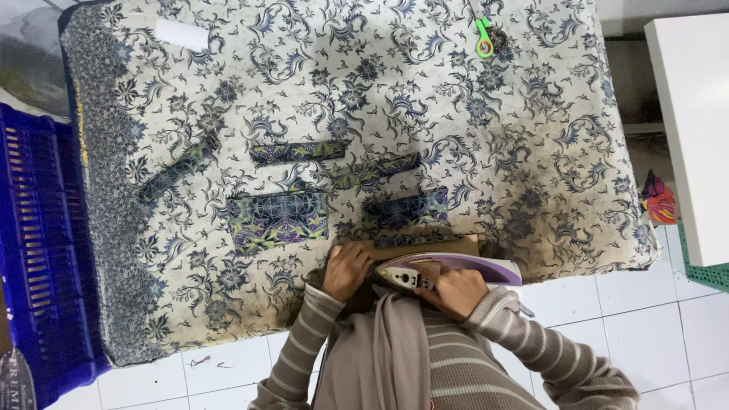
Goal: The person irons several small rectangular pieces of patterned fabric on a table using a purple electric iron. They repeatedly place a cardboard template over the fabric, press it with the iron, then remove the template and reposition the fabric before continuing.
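A: Item one, the hands?
B: Right hand (456, 290) closed around the handle of a purple and white iron (448, 271), lying along the near edge of the table. Left hand (347, 267) flat, fingers curled down on a brown card piece (425, 247) just beside the iron's tip; whether it grips the card or only presses it, cannot tell

A: Item two, the surface?
B: Padded table under a floral patterned cover (364, 99). Five dark batik fabric pieces: a large rectangle (278, 218), a narrow strip (298, 152), a slanted strip (176, 168), a strip (376, 171), a shorter piece (405, 208) just above the card

A: Edges and open room?
B: Far half of the cover mostly bare; white roll (182, 35) at the far left corner, green-handled tool (484, 38) near the far edge. Blue crate (38, 243) close against the left side, white tiled floor (653, 319) open at right
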